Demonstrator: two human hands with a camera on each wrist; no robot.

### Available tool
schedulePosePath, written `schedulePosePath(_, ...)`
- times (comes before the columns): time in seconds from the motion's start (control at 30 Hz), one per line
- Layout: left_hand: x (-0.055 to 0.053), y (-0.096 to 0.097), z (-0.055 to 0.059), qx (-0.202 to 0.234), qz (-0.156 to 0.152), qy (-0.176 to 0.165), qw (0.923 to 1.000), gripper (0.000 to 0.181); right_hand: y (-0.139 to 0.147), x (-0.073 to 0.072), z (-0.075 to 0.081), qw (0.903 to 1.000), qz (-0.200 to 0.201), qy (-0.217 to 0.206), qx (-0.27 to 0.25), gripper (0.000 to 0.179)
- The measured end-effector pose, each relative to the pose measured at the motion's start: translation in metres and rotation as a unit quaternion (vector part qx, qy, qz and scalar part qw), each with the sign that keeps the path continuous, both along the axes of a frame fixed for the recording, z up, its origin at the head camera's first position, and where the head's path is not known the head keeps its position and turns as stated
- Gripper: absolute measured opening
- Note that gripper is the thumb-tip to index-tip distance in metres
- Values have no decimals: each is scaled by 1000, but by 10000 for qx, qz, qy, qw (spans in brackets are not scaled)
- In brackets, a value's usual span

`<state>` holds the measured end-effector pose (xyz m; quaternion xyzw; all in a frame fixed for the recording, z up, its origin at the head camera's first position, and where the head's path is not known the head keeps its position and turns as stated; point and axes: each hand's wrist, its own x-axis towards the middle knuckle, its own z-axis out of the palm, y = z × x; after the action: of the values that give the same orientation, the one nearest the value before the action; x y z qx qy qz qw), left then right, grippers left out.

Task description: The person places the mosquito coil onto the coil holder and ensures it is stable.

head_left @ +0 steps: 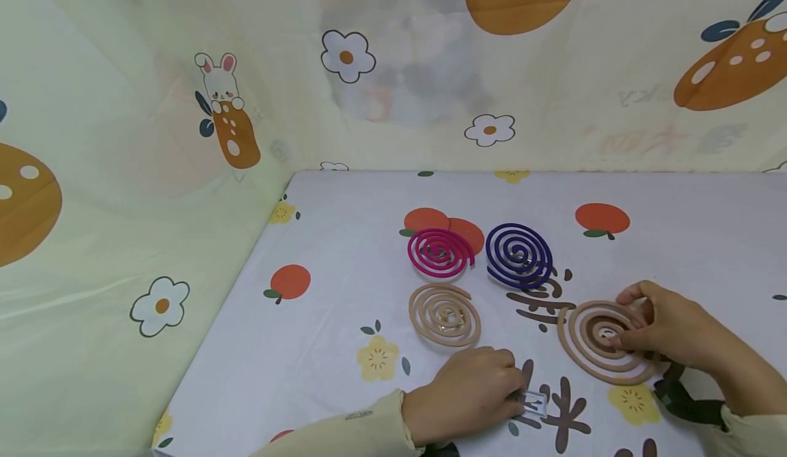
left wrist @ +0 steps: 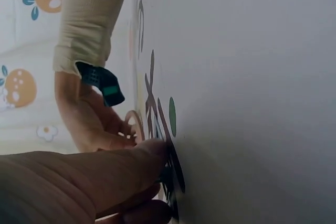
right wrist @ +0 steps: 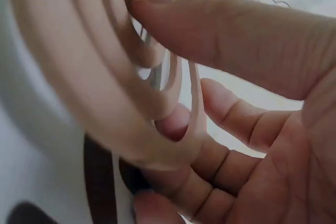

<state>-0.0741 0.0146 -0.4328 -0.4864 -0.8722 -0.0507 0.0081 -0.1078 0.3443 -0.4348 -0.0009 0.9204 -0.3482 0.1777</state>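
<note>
My right hand (head_left: 676,330) grips a tan mosquito coil (head_left: 578,348), tilted up off the cloth. In the right wrist view the thumb lies near the middle of the spiral, with the fingers behind its outer rings. Low over the cloth, my left hand (head_left: 470,392) pinches a small flat silvery piece (head_left: 535,404) shaped like a coil stand; the fingers hide part of it. Another tan coil (head_left: 418,317) lies beyond the left hand. Behind it are a pink coil (head_left: 413,260) and a dark blue coil (head_left: 490,255), side by side.
A white cloth printed with fruit and flowers covers the table (head_left: 332,238). Patterned pale curtains (head_left: 399,102) rise at its back and left edges. A dark strap (head_left: 685,402) circles the right wrist.
</note>
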Motion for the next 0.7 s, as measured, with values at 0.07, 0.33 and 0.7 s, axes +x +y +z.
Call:
schedulePosePath(0.07, 1, 3, -1, -39, 46, 110, 9999, 12, -1, 3, 0, 9999, -26, 105, -94, 70)
schedulePosePath(0.33, -2, 14, -1, -184, 225, 37, 9996, 14, -8, 10, -1, 9953, -266, -86, -923, 60)
schedulePosePath(0.7, -5, 26, -3, -124, 612, 508, 9968, 17, -11, 9, -7, 9879, -530, -341, -1416, 55)
